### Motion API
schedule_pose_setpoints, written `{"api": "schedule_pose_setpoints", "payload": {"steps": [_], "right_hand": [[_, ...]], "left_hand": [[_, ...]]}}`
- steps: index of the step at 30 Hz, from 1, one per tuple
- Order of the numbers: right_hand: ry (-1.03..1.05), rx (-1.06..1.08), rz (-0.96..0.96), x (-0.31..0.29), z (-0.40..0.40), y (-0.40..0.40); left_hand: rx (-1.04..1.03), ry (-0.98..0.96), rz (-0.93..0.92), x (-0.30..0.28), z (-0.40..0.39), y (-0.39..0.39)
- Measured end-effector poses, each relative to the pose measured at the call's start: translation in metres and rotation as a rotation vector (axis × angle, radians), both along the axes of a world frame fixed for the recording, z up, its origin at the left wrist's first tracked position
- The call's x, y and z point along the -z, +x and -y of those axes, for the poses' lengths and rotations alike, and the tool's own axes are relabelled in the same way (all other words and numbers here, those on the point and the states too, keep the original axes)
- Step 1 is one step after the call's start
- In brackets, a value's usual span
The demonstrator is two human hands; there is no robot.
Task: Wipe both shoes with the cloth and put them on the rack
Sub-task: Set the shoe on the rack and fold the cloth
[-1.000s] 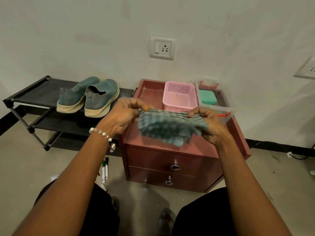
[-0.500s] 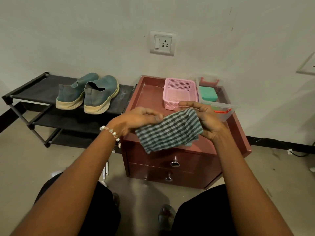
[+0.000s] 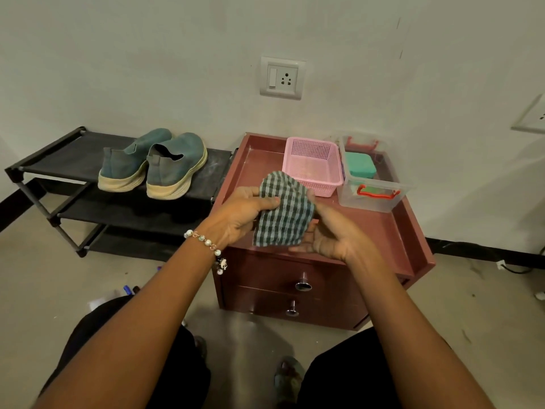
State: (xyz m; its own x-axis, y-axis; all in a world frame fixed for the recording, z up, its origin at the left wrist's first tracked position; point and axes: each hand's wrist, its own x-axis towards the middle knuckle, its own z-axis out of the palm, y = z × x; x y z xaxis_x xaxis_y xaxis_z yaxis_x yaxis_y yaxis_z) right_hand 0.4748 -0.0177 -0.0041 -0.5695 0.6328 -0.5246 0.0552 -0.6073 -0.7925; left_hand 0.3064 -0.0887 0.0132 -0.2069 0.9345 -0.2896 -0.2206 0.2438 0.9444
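Two teal slip-on shoes with cream soles, the left shoe and the right shoe, stand side by side on the top shelf of the black rack, heels toward me. A green-and-white checked cloth is folded small between my hands above the brown cabinet. My left hand pinches the cloth's left edge with thumb and fingers. My right hand lies palm up under the cloth's right side, its fingers hidden behind the fabric.
On the cabinet top stand a pink mesh basket and a clear box with red latches holding a teal case. The cabinet has two drawers with metal knobs. Markers lie on the floor by my left knee.
The cloth, held spread between both hands a second ago, is now folded into a narrower bundle. My hands have come closer together and my right palm has turned up beneath it.
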Motion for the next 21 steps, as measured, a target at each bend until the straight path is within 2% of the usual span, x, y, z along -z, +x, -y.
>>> {"api": "schedule_pose_setpoints", "payload": {"steps": [4,8,11,14,17,21], "right_hand": [[0.156,0.155,-0.139,-0.009,-0.009,0.0],[0.251,0.215,-0.269,-0.01,-0.008,-0.002],[0.408,0.231,-0.236,-0.007,-0.001,-0.008],[0.574,0.164,-0.183,-0.005,-0.003,-0.01],[0.785,0.03,-0.01,-0.004,-0.008,-0.008],[1.168,-0.073,0.437,0.001,-0.01,-0.008]], "left_hand": [[-0.035,-0.002,-0.002,-0.008,0.002,-0.007],[-0.106,0.0,-0.012,-0.008,0.003,-0.011],[-0.167,0.042,-0.007,-0.003,0.0,-0.011],[-0.112,0.143,-0.087,-0.003,0.0,-0.01],[-0.053,0.225,-0.259,-0.004,0.002,-0.006],[-0.106,0.255,-0.763,0.003,0.002,0.0]]}}
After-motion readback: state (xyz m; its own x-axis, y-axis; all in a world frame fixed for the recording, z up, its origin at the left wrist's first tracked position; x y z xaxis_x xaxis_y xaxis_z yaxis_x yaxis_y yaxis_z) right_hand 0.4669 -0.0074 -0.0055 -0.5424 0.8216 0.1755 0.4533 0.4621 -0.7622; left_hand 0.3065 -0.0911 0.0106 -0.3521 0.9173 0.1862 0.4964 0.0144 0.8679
